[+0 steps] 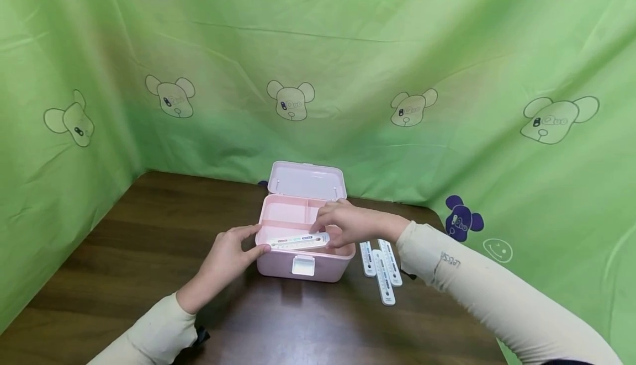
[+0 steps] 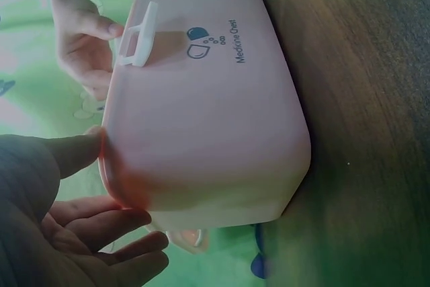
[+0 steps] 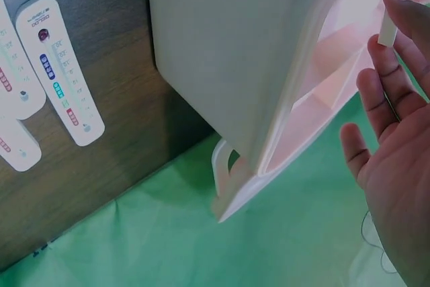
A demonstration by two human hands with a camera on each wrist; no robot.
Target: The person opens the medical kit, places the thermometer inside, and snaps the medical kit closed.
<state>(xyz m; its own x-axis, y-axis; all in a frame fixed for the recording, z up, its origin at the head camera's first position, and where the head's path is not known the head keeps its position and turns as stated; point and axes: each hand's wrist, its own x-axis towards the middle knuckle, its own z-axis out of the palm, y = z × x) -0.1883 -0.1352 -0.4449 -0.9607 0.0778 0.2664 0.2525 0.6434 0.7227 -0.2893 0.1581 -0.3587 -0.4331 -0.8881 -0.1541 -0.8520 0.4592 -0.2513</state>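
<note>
A pink medicine chest [image 1: 278, 263] stands with its lid [image 1: 307, 181] raised at the back and a white latch [image 1: 303, 265] on its front. My right hand [image 1: 348, 222] reaches over its right side and pinches one end of a white strip thermometer [image 1: 298, 241]. That thermometer lies slantwise across the front of the opening, printed face up; in the right wrist view only its edge shows between thumb and fingers. At the front left corner, my left hand [image 1: 226, 252] grips the chest's rim, its thumb in front and fingers against the side wall.
Three more white thermometers [image 1: 384, 279] lie close together on the brown wooden table [image 1: 149, 254], just right of the chest. Dividers [image 1: 307, 210] split the chest's inside into compartments. A green printed curtain [image 1: 348, 50] hangs behind and at both sides.
</note>
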